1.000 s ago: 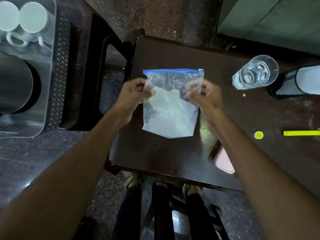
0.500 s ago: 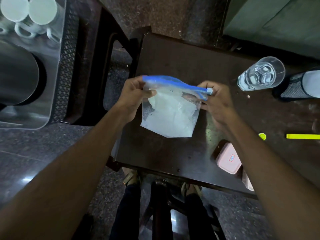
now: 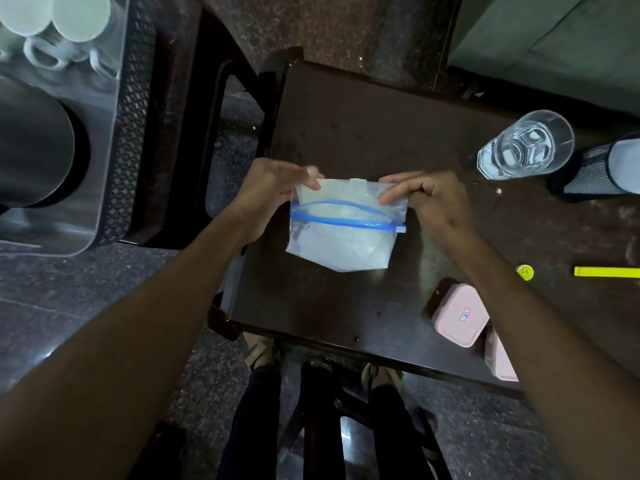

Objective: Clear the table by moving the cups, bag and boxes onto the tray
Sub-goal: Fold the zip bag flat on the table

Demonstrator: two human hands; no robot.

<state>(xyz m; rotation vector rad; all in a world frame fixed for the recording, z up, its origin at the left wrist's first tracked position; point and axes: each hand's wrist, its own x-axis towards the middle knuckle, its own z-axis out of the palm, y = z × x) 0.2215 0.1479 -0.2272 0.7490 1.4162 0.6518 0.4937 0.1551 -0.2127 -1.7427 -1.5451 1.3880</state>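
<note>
A clear zip bag [image 3: 346, 237] with a blue seal strip lies folded over on the dark table [image 3: 363, 133]. My left hand [image 3: 270, 192] pinches its far left corner and my right hand [image 3: 429, 199] pinches its far right corner. The blue strip now runs across the bag's middle. A clear glass [image 3: 526, 147] stands at the right. Two pink boxes [image 3: 460, 315] sit at the near right edge, one partly hidden by my right arm. Off to the left, a clear tray [image 3: 97, 188] holds two white cups [image 3: 81, 15] and a dark round pot [image 3: 34, 147].
A black perforated chair [image 3: 138, 109] stands between tray and table. A black mesh holder [image 3: 588, 171] is at the far right, with a yellow cap [image 3: 524, 272] and a yellow strip [image 3: 606, 272] nearer. My legs and feet show below the table's near edge.
Both hands have folded the bag's top down toward me, so the blue strip went from the far edge to the middle. The view has shifted and more of the pink boxes shows.
</note>
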